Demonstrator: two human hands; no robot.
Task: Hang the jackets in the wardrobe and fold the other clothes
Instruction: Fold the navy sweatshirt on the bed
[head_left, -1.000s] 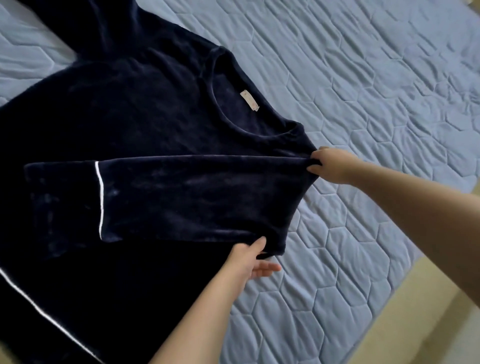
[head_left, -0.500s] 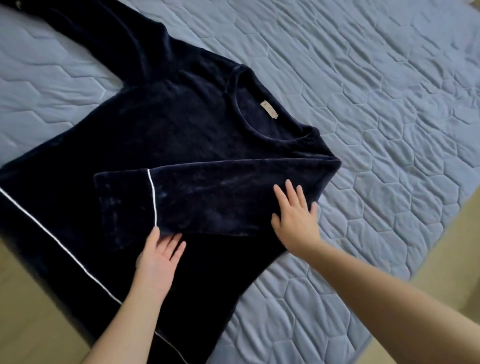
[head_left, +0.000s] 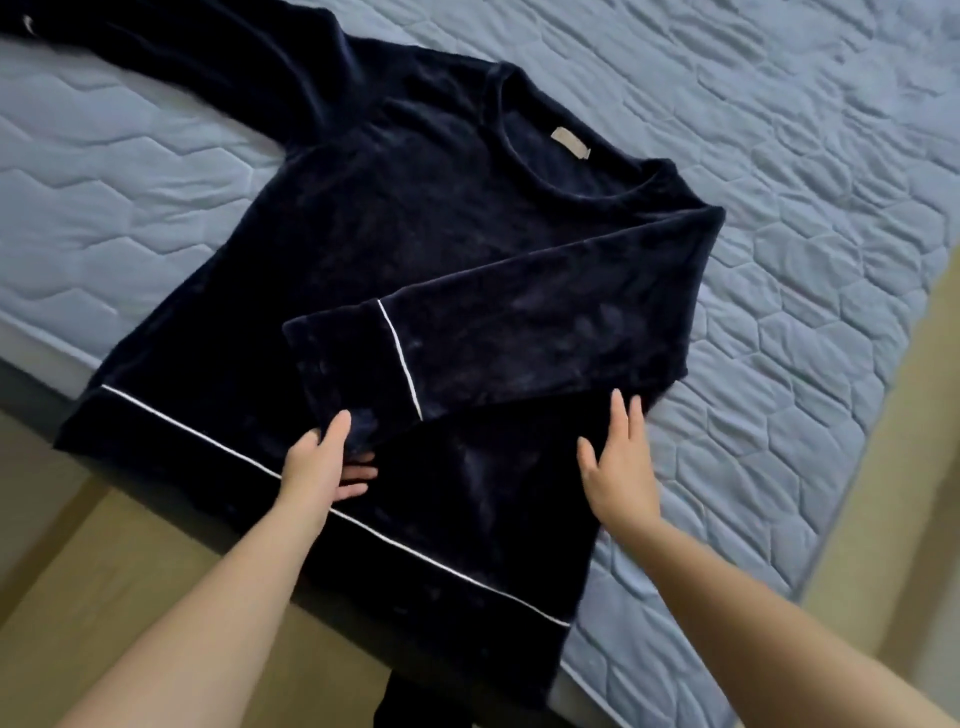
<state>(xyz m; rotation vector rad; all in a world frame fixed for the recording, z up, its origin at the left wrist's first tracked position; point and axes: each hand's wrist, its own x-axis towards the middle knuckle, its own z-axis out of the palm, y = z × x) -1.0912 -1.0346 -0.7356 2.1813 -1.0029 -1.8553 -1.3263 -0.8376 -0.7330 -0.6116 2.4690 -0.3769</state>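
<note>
- The dark sweater (head_left: 415, 218) lies flat on the quilted bed (head_left: 779, 156), filling the middle of the frame.
- Its long axis runs on a slant. The collar (head_left: 571, 171) is toward the upper right and the piped hem (head_left: 363, 561) is toward the lower left, along the bed's near edge.
- The folded sleeve (head_left: 519, 332) lies across the body, from the shoulder at right of centre down to its cuff (head_left: 337, 364) left of centre.
- The left hand (head_left: 322, 467) is at that cuff's lower corner. Its thumb is on top and its fingers show beneath, so it pinches the cloth.
- The right hand (head_left: 618, 467) rests flat on the body just below the folded sleeve. Its fingers are straight and spread, and it holds nothing.
- Both hands sit low in the frame, near the hem and on the nearer half of the garment.
- The other sleeve (head_left: 208, 47) stretches away to the upper left corner, well apart from both hands and not yet folded.
- That sleeve lies up and to the left of the hands, and the left hand is the nearer one.
- Bringing it in would probably mean reaching across the whole body toward the upper left, then drawing the sleeve back across the long axis to lie over the first.
</note>
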